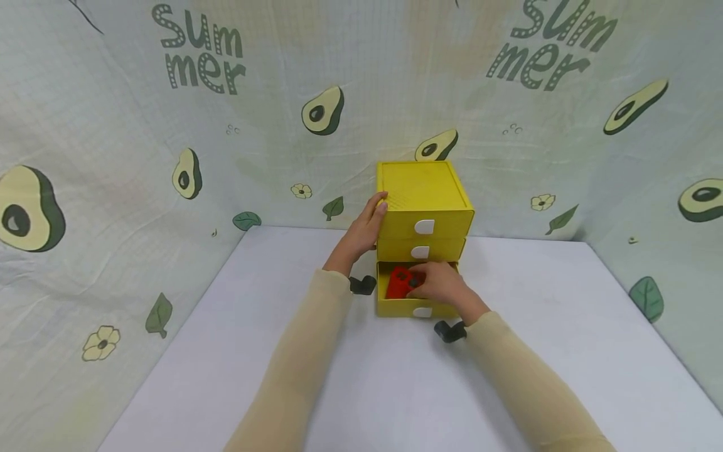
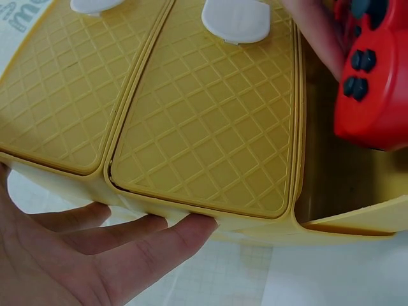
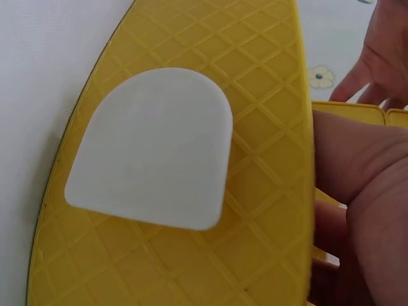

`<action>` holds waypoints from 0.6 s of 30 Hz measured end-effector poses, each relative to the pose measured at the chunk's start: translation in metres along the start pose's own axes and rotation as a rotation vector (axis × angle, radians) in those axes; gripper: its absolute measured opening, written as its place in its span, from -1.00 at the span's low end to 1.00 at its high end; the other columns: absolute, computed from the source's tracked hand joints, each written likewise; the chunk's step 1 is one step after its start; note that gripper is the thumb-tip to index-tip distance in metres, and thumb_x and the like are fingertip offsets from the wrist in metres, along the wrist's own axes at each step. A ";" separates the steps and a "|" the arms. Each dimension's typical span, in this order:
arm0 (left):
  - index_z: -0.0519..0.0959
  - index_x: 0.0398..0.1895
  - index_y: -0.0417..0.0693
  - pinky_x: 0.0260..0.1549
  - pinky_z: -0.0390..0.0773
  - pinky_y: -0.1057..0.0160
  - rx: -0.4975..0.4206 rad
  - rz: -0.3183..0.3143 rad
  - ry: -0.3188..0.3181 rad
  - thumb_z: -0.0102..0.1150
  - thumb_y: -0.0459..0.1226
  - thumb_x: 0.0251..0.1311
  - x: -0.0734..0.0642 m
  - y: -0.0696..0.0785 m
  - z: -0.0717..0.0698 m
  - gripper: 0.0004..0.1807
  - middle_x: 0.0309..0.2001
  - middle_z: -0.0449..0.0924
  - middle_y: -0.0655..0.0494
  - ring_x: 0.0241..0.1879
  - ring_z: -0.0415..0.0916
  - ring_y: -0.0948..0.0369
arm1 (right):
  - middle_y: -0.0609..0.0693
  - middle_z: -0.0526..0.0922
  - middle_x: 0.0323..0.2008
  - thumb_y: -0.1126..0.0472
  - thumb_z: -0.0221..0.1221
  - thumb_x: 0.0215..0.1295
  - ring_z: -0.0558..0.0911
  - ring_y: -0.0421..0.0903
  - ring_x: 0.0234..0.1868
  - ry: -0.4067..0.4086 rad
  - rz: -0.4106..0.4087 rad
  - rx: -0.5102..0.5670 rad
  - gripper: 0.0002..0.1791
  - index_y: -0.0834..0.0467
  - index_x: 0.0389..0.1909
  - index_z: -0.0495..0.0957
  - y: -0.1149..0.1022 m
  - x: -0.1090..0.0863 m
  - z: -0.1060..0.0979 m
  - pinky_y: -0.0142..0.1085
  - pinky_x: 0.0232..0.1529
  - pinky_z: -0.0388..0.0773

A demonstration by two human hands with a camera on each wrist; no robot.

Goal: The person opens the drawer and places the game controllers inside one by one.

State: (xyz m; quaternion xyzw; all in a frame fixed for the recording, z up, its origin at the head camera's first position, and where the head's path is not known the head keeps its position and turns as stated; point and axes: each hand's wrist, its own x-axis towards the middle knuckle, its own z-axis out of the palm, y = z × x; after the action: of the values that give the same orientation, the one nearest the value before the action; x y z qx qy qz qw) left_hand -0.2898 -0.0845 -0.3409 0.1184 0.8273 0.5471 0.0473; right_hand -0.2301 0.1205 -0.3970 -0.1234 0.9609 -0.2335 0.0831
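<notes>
A small yellow drawer unit with three stacked drawers and white tabs stands at the back of the table. Its bottom drawer is pulled out. My right hand reaches into that drawer and grips a red game controller with black buttons; the left wrist view shows the controller tilted above the drawer floor. In the right wrist view, the drawer front hides the controller. My left hand rests against the unit's left side, its fingers extended along the edge.
The white table spreads out around the unit. Behind it hangs a cloth printed with avocados, leaves and lettering. Both wrists wear black camera mounts, such as the left mount. The upper two drawers are closed.
</notes>
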 end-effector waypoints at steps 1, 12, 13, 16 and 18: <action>0.00 0.32 0.90 -0.03 0.54 -0.24 0.000 0.003 0.000 -0.37 0.41 0.27 0.000 0.000 0.000 -0.48 0.50 0.09 0.10 0.31 0.30 -0.15 | 0.04 0.65 0.02 -0.07 0.43 0.01 0.49 0.04 0.03 -0.004 0.005 -0.005 -0.35 0.01 0.17 0.57 0.000 0.001 0.001 0.02 0.12 0.46; 0.00 0.31 0.92 -0.04 0.55 -0.23 0.006 0.003 0.004 -0.38 0.41 0.27 0.001 -0.001 0.001 -0.48 0.50 0.08 0.10 0.30 0.32 -0.16 | 0.02 0.66 0.00 -0.07 0.44 0.00 0.48 0.04 0.04 0.001 0.010 -0.056 -0.39 0.00 0.12 0.60 0.002 0.005 0.006 0.05 0.10 0.45; 0.00 0.32 0.91 -0.04 0.55 -0.23 0.007 0.006 0.006 -0.38 0.41 0.27 0.001 -0.001 0.001 -0.48 0.50 0.09 0.10 0.29 0.32 -0.16 | 0.01 0.66 0.01 -0.07 0.44 -0.01 0.48 0.05 0.05 0.004 0.011 -0.060 -0.39 0.00 0.12 0.61 0.002 0.005 0.007 0.06 0.10 0.45; 0.01 0.33 0.88 -0.06 0.56 -0.22 0.005 0.015 0.007 -0.38 0.40 0.27 0.000 -0.001 0.001 -0.47 0.50 0.10 0.10 0.28 0.33 -0.16 | 0.02 0.65 0.02 -0.08 0.44 -0.01 0.47 0.06 0.07 0.009 0.017 -0.069 -0.38 -0.01 0.12 0.60 0.002 0.006 0.008 0.09 0.11 0.44; 0.01 0.33 0.88 -0.06 0.56 -0.22 0.005 0.018 0.006 -0.38 0.40 0.27 0.000 -0.001 0.001 -0.47 0.50 0.10 0.10 0.28 0.34 -0.15 | 0.02 0.65 0.03 -0.09 0.44 -0.01 0.48 0.06 0.07 0.014 0.019 -0.077 -0.38 0.00 0.13 0.60 0.003 0.006 0.008 0.08 0.13 0.43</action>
State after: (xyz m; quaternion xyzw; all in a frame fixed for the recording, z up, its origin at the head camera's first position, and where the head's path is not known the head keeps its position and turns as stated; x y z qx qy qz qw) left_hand -0.2900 -0.0840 -0.3424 0.1242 0.8276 0.5460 0.0394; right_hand -0.2343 0.1175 -0.4062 -0.1161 0.9708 -0.1963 0.0739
